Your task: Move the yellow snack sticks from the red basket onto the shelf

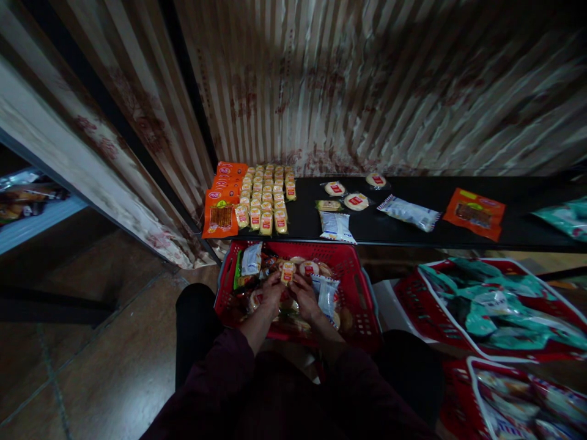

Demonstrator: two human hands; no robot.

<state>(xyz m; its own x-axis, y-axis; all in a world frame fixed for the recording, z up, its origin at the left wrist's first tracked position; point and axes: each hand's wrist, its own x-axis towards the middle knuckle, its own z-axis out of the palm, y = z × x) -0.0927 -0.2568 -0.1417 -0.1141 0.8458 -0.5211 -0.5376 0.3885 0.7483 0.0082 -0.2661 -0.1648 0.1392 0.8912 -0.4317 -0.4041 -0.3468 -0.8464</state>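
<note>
I see the left hand and right hand together pinching a small yellow-and-red plastic snack packet over the near, well-filled red plastic basket. On the far black shelf, matching packets already lie in rows.

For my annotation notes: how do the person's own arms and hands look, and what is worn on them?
The left sleeve and right sleeve are long, loose, dark maroon cloth, ending above the wrists. The left hand and right hand are bare: no gloves, and no ring or watch shows.
</note>
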